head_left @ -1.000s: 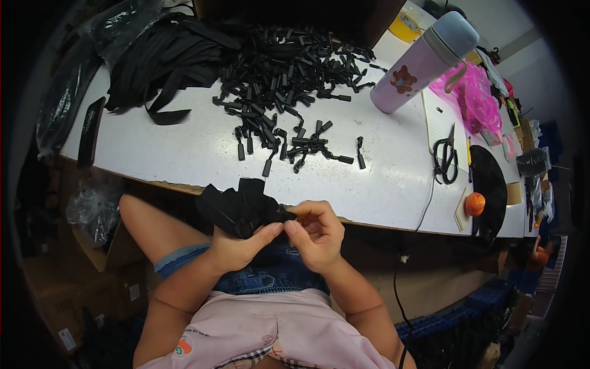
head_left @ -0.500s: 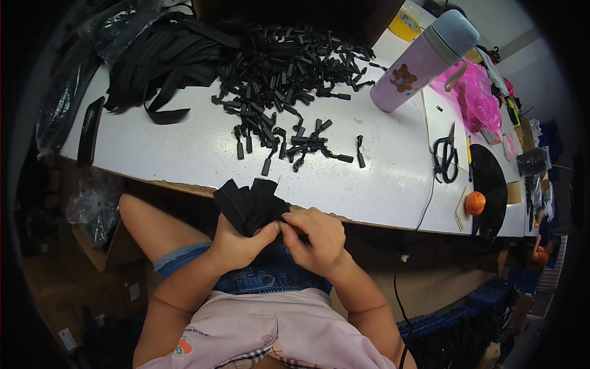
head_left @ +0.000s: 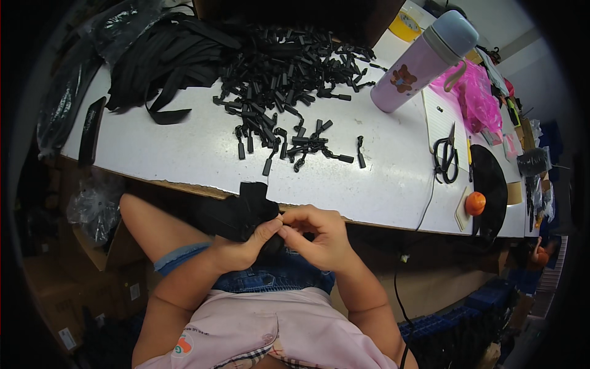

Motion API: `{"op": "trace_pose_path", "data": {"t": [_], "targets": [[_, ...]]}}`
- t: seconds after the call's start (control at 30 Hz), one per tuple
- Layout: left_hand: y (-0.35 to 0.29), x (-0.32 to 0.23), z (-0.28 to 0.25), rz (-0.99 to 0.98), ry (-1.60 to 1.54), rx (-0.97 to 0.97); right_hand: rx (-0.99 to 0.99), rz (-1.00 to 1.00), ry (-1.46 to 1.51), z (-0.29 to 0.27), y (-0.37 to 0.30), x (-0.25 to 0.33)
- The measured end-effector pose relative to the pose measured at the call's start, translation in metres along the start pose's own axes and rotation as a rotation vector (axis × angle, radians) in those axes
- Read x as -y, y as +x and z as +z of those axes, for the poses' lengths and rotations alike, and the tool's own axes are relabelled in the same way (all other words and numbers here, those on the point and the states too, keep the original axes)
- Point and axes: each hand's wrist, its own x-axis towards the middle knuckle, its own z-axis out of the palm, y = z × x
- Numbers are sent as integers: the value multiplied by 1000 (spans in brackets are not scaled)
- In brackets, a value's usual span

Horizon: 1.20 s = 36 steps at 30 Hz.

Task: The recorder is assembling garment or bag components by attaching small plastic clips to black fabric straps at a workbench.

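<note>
Over my lap, just in front of the table edge, my left hand [head_left: 243, 251] is closed on a folded piece of black fabric [head_left: 247, 208] that sticks up above the fingers. My right hand [head_left: 321, 237] is beside it with thumb and forefinger in a pinch, their tips meeting the left thumb at the fabric's right side. Whatever lies between those right fingertips is too small or hidden to make out. Beyond the hands, many small black zipper pulls [head_left: 289, 80], with cord loops and bar ends, lie heaped on the white table [head_left: 203, 147].
Black straps [head_left: 166, 58] lie at the back left, near a narrow black bar [head_left: 91, 130]. A lilac bottle [head_left: 405, 77] stands at the back right. Black scissors [head_left: 447, 157], an orange fruit [head_left: 474, 203] and a pink plastic bag [head_left: 470, 95] are on the right.
The black fabric has turned and tipped to the left, its spread-out folds now bunched together. Both hands keep nearly the same place, their fingertips still together.
</note>
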Motion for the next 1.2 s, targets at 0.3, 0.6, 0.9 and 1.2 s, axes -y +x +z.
{"op": "trace_pose_path", "data": {"t": [0.3, 0.6, 0.9, 1.2], "targets": [[14, -7, -10, -167, -394, -158, 207, -44, -607, 8, -8, -13], [30, 1, -12, -264, -1044, 11, 251, 266, -57, 33, -20, -24], [19, 10, -12, -328, -617, 125, 149, -179, -547, 26, -18, -36], [2, 12, -11, -355, -306, 202, -300, -472, -611, 8, 15, 8]]}}
